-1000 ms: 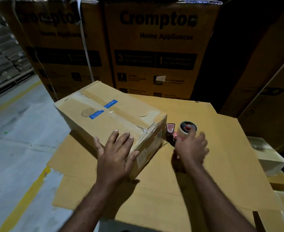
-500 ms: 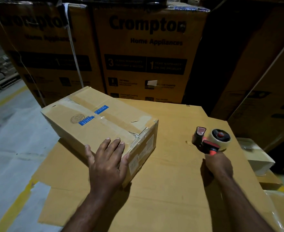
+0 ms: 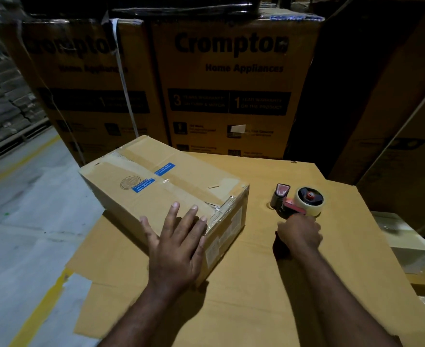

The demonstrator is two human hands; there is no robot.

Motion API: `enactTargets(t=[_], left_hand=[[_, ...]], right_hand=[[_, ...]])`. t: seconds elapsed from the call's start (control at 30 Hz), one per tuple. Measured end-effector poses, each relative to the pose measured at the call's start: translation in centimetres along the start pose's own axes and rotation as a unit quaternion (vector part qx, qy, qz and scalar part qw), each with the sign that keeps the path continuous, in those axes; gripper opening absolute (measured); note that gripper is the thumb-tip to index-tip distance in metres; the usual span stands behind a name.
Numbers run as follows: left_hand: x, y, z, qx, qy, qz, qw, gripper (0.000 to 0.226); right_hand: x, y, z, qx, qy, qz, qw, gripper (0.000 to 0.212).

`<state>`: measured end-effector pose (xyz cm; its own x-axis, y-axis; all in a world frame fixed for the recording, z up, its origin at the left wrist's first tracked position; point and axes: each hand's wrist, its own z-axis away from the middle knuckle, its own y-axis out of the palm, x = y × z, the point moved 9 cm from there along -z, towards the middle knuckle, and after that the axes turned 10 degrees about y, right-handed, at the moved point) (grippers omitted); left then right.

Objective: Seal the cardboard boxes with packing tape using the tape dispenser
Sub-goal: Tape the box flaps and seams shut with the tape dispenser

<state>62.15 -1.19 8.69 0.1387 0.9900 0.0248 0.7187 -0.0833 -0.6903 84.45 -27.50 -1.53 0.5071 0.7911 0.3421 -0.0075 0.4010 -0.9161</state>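
Grey warehouse floor (image 3: 18, 234) ran down the left, a yellow line (image 3: 38, 319) painted on it, and at the back stood two printed cartons (image 3: 231, 83), side by side. In front lay the cardboard sheet (image 3: 256, 284) I was working on. On its left part sat one box (image 3: 156, 196), set at an angle, with two blue labels (image 3: 143, 185) on top and old tape crumpled at the near corner.

My left hand (image 3: 178, 249) lay flat on that near corner, fingers straight and spread, gripping nothing, just pressing down. I judged the box light enough to skid under a pull of tape. It looked stiff at the edges and softer along the flap seam, so a flat palm near the edge was the place to steady it.

On to the right: one dispenser (image 3: 296, 201), one roll (image 3: 309, 200) on it, resting on the sheet, apart from the box. My right hand (image 3: 300, 234) was curled round its handle. I reckoned it was hard plastic, light and sure in the fist. The handle was the only sensible hold, with fingers kept clear of the front end. Far right, one white box (image 3: 404, 241) sat past the sheet's edge.
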Motion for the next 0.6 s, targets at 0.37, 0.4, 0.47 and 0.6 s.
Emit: enactTargets(t=[0.37,0.4,0.47,0.6], left_hand=[[0.5,0.6,0.4,-0.062,-0.041,0.067,0.995,0.045],[0.5,0.6,0.3,-0.066,-0.034,0.067,0.995,0.044],[0.1,0.5,0.0,-0.071,-0.008,0.058,0.996,0.043],[-0.3,0.5,-0.2,-0.066,0.030,0.032,0.997,0.042]], right_hand=[[14.3,-1.8,21.9,0.022,-0.572,-0.117,0.811,0.058],[14.6,-1.6,21.1,0.004,-0.568,-0.091,0.818,0.062],[14.8,-1.7,19.0,-0.011,-0.552,-0.064,0.831,0.067],[15.2,-1.8,15.9,0.015,-0.513,-0.067,0.856,0.069]])
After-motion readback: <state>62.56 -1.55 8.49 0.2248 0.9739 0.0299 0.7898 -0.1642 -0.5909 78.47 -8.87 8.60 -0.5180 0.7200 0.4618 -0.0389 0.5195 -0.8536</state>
